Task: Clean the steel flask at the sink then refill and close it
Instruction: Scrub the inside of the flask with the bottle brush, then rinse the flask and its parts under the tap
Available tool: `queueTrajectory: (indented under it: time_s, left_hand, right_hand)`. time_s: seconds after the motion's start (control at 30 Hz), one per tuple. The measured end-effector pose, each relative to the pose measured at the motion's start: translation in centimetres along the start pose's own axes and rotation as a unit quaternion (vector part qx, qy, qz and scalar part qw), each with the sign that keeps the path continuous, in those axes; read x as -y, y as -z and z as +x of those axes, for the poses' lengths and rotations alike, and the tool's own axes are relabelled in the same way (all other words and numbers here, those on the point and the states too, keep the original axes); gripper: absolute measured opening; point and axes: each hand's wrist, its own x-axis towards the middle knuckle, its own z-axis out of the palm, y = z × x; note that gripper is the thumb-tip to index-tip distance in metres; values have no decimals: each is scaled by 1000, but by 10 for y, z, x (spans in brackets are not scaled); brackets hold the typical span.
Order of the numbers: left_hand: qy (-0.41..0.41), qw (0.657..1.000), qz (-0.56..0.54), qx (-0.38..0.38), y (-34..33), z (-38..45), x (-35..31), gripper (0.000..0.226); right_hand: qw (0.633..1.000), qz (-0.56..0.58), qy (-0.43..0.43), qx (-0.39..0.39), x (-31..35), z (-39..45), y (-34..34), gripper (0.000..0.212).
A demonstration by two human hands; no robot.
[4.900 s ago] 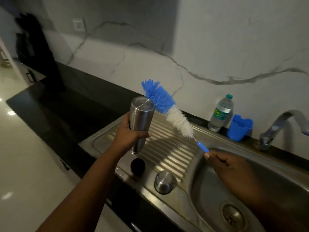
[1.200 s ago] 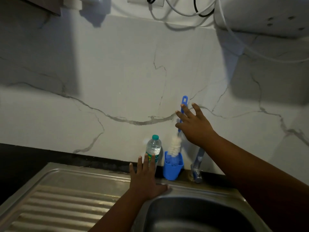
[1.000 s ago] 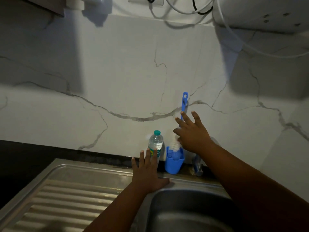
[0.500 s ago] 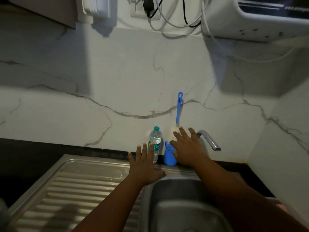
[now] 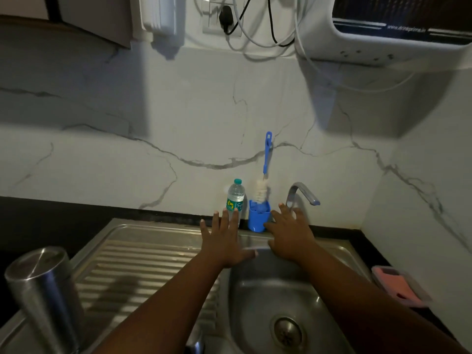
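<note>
Both hands are out over the steel sink [image 5: 163, 231], palms down, fingers straight and spread, holding nothing. The left hand [image 5: 224, 241] lies over the rim where the ribbed draining board meets the basin, its fingertips reaching toward the far edge just short of a small plastic water bottle [image 5: 235, 198] with a green cap. The right hand [image 5: 290, 235] is over the far rim of the basin, its fingers just in front of the base of the tap [image 5: 301, 194]; whether they touch it cannot be told. Between the two hands, at the far edge against the marble wall, stands a blue holder cup [image 5: 258, 218] with the bottle brush [image 5: 265, 167] upright in it, bristles down, blue handle leaning on the wall. The steel flask [image 5: 43, 292] stands at the near left on the draining board, well apart from both hands, open top upward, slightly tilted in the wide-angle view. The drain [image 5: 287, 332] sits in the near part of the basin. A pink sponge in a tray [image 5: 398, 286] rests on the dark counter to the right. A white appliance [image 5: 383, 29] and cables [image 5: 255, 34] hang on the wall above.
</note>
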Motion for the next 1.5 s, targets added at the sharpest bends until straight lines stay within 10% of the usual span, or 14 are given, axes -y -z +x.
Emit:
queueTrajectory:
  time_s: [0.63,1.07,1.5]
  left_hand:
    - [170,980,27,99,-69,-119,-51,113]
    - [347,938,-12,-20,-76,-179,-23,89]
    - [230,952,-193,-67,-72,-131,11,60]
  right_hand:
    - [992,106,58,44,-59,-151,-64,48]
    - [982,134,93,92,-55,-166,-93,55]
    - [981,129,55,133,-45,-114,-98,56]
